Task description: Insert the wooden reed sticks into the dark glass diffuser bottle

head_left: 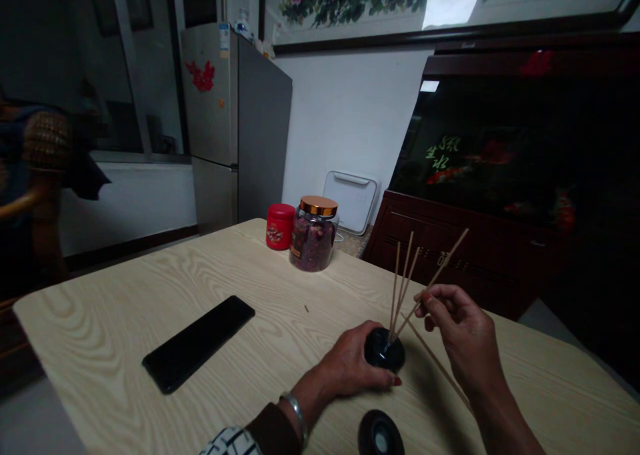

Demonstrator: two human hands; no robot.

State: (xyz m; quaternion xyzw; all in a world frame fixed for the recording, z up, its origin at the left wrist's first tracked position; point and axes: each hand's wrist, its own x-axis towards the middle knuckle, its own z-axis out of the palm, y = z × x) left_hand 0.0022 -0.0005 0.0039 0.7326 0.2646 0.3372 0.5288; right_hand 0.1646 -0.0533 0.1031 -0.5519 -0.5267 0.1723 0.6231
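My left hand [347, 358] grips a round black glossy bottle [385, 351] on the light wood-grain table [150, 278]. Several thin wooden sticks [401, 285] stand fanned out from the bottle's neck. My right hand [460, 331] pinches another wooden stick [440, 275] between thumb and fingertips, with its lower end near the bottle's mouth. A further long stick [435, 361] runs under that hand, and I cannot tell whether the hand holds it. A round black lid [380, 435] with a pale centre lies just below the bottle, near the table's front edge.
A black phone [199, 343] lies on the table's left side. At the far edge stand a glass jar of dried rosebuds [313, 236] and a red tin [280, 227]. Beyond are a fridge [235, 121] and a dark fish tank [500, 155]. A person [45, 148] stands at far left.
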